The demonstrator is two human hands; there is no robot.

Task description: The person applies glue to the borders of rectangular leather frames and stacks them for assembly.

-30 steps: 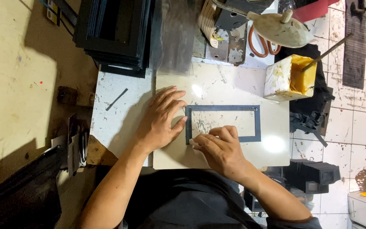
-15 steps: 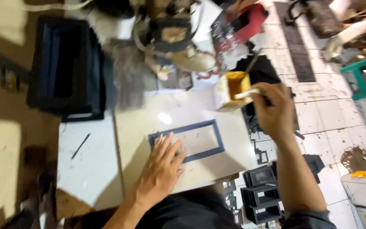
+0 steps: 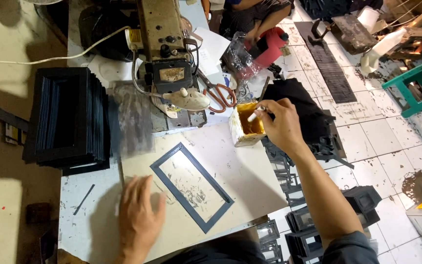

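Landmark: dark rectangular frame (image 3: 191, 188), lying flat and skewed on the pale board (image 3: 250, 176) that tops the table (image 3: 79, 230).

1. Left hand (image 3: 140, 217): nearest the viewer, just left of the frame's near-left corner. Open, palm down, fingers spread flat on the board; grips nothing. Whether a fingertip touches the frame's edge cannot be told.
2. Thin dark strip (image 3: 84, 199): on the white table surface, left of the frame, beyond the left hand.
3. Stacked dark frame parts (image 3: 294, 225): on the tiled floor, right of the frame, below the table edge.
4. Right hand (image 3: 279, 124): beyond and right of the frame. Closed in a pinch on a small white stick (image 3: 256, 115), whose tip reaches into the glue tub.
5. Glue tub (image 3: 245, 128): stained white, square, with yellow contents; just beyond the frame's far-right side, near the board's far edge.
6. Stack of dark frames (image 3: 67, 117): left of and beyond the frame, well apart from it.
7. Orange-handled scissors (image 3: 218, 95): beyond the tub.
8. Sewing machine (image 3: 164, 54): directly beyond the frame, at the far end of the table.
9. Another person's arm (image 3: 264, 22): farthest, beside a red object.
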